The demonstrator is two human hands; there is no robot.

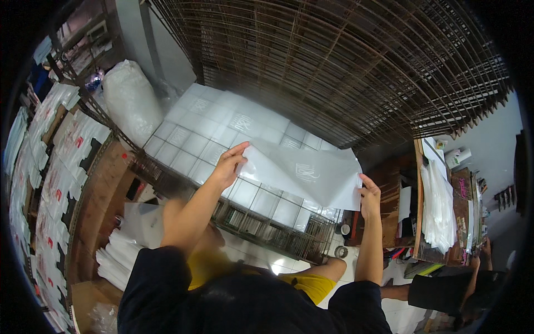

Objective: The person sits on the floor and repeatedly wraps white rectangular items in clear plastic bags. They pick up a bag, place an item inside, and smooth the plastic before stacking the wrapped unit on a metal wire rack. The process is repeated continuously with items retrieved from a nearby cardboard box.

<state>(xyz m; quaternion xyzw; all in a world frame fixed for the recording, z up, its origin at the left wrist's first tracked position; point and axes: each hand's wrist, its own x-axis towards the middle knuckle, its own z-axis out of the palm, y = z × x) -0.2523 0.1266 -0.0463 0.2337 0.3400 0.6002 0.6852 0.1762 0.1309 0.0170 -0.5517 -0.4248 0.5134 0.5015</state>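
Note:
A frosted, see-through plastic sheet or flat bag (278, 167) with a small white print hangs stretched between my hands. My left hand (227, 167) pinches its left corner. At the right edge, my right hand (369, 193) grips it between thumb and fingers. Beneath it lies a wire rack shelf (272, 245), covered with similar printed frosted sheets (192, 133) lying flat, the wire grid showing through them. Whether the held piece touches those sheets I cannot tell.
Many wire shelves (334, 61) are tilted up at the far side. A bulky white sack (132, 100) stands left of the rack. Stacks of clear plastic (119, 253) lie near my left side; more plastic (436, 211) sits on a wooden shelf at right. Another person's arm (475, 278) shows lower right.

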